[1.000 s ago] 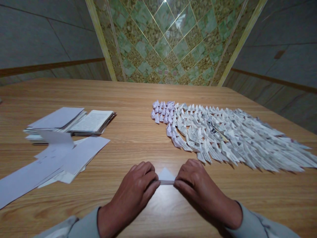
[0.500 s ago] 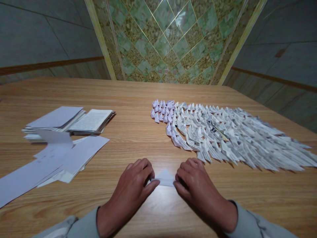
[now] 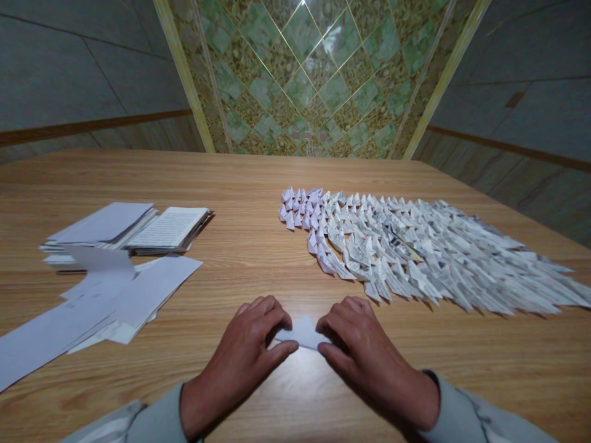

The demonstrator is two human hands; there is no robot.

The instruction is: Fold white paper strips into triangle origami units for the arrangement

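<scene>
A small piece of folded white paper (image 3: 303, 333), peaked at the top, is held low over the wooden table between my two hands. My left hand (image 3: 252, 344) pinches its left end, thumb in front and fingers behind. At the right end my right hand (image 3: 357, 344) grips the paper in the same way, with its fingertips partly hidden. Beyond my right hand lie rows of folded paper boats, lilac ones (image 3: 302, 209) at the left and printed ones (image 3: 415, 252) stretching to the right.
On the left, stacks of paper (image 3: 104, 223) and printed sheets (image 3: 172, 226) stand on the table (image 3: 244, 184). Loose white strips (image 3: 69, 326) lie in front of them. A green tiled wall (image 3: 300, 92) closes off the far side.
The paper's straight lower edge has become bent or tilted between my hands. My right thumb has shifted slightly left along it. The view has shifted a little.
</scene>
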